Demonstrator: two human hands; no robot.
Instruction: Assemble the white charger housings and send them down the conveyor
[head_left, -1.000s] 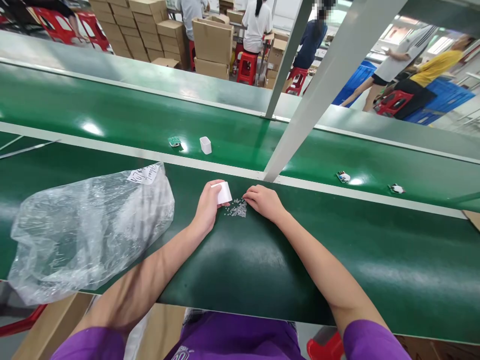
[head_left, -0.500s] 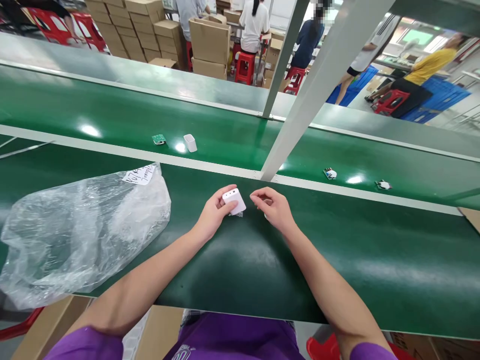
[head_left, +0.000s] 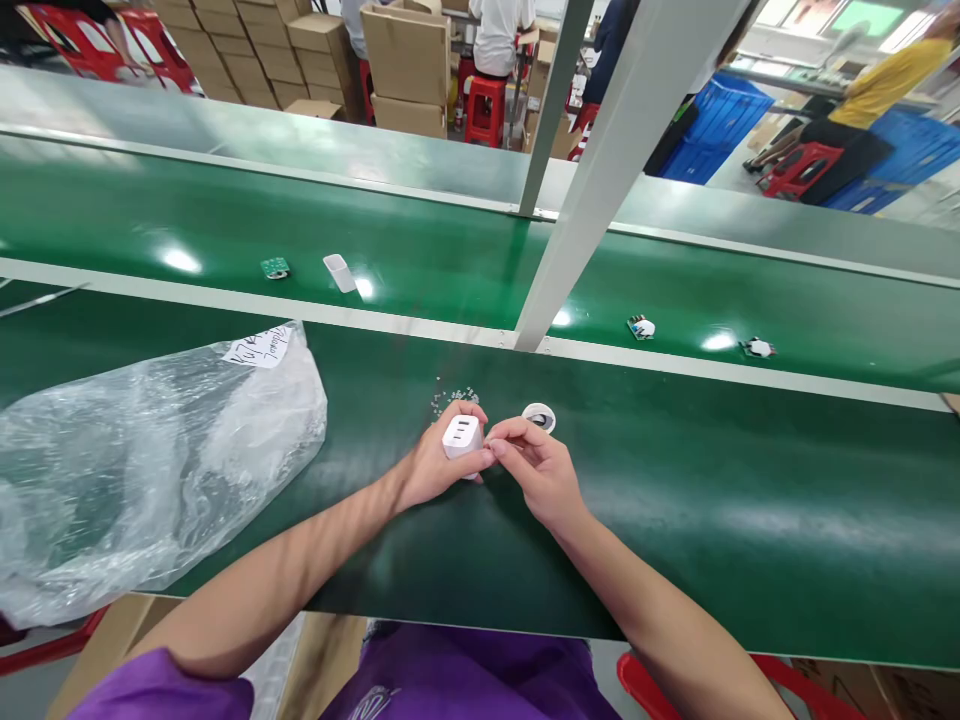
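Observation:
A white charger with several port slots in its end face is held in my left hand, fingers and thumb wrapped round its sides. My right hand is pinched close against the charger's right side, its fingertips by my left thumb. Whatever sits in that pinch is too small to make out. Just behind my left hand, several tiny clear pieces lie scattered on the dark green table. A white ring-shaped piece rests beyond my right hand.
A large clear plastic bag with a handwritten label covers the left. On the green belt lie a circuit board, a white housing and two small assemblies. A slanted post rises ahead. People sit beyond.
My left hand has turned the charger, so its ports face me more. My right hand has come in against it, uncovering the white ring. Parts on the belt have shifted left.

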